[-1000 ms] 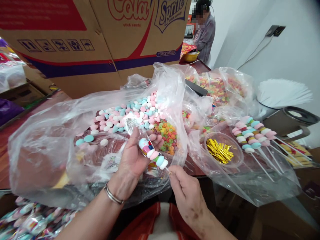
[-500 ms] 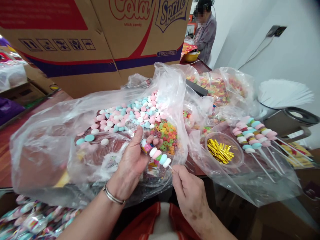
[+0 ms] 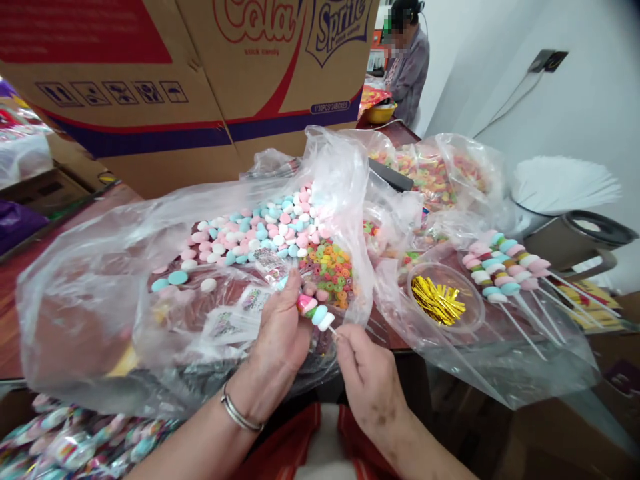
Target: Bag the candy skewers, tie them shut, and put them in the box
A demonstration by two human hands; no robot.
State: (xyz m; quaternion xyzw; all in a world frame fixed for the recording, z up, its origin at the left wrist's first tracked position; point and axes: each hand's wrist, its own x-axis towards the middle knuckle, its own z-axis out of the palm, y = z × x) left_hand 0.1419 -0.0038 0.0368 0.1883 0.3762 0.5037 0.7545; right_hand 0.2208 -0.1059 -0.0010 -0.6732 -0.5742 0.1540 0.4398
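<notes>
The candy skewer (image 3: 315,310) is going into a small clear sleeve (image 3: 273,267). The left hand (image 3: 283,327) has its fingers clamped round the sleeve and the skewer's top; the right hand (image 3: 367,380) pinches the bare stick end between thumb and fingers. The skewer sits above the near edge of the surface (image 3: 10,313), in front of the bag of loose candy discs (image 3: 250,230). In my judgement, the next move calls for a straight push along the stick while the left hand keeps the sleeve mouth wide. Compared with a second ago, less of the skewer shows: the figure-shaped top piece is now hidden under the left fingers, and the hands are closer together.
</notes>
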